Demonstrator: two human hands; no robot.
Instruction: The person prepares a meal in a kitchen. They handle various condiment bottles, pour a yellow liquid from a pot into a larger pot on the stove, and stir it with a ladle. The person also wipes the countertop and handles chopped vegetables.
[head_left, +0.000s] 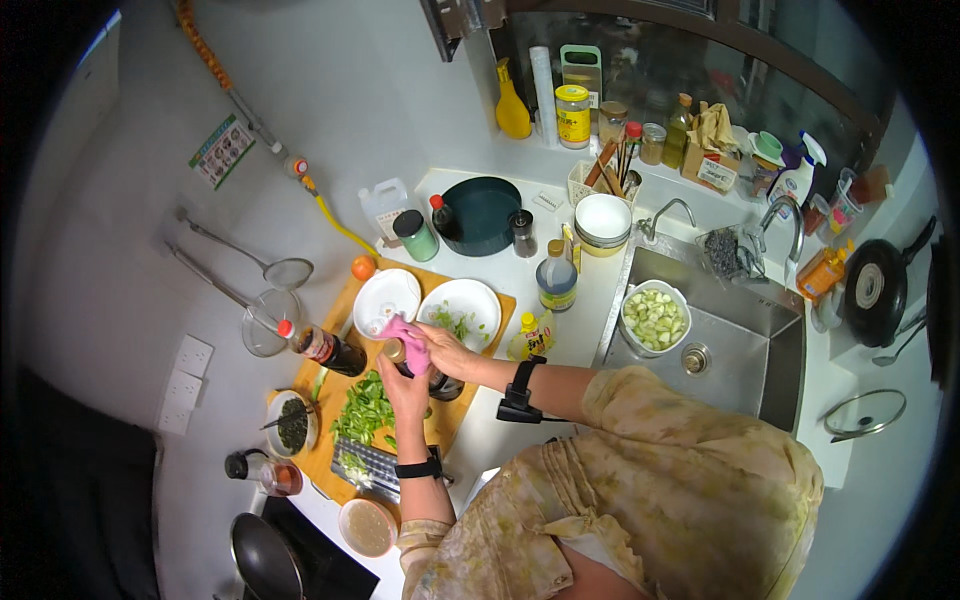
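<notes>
My left hand (406, 391) grips a dark bottle with a gold-coloured cap (394, 349) above the wooden cutting board (480, 367). A pink cloth (409, 341) is in my right hand (448, 352), pressed against the bottle's upper part. Dark glass (448, 387) shows below my right hand; whether it belongs to the same bottle I cannot tell. Chopped green peppers (366, 409) lie on the board beside my left hand, near a cleaver (375, 472) with chopped scallion on its blade. Just beyond my hands are a white plate (386, 289) and another plate (465, 292) holding green scraps.
A red-capped sauce bottle (330, 351) and a bowl of dark greens (292, 426) stand left. The steel sink (739, 330) at right holds a bowl of cut vegetable pieces (655, 319). A frying pan (266, 559) sits by the black cooktop (322, 551). Bottles and jars line the windowsill.
</notes>
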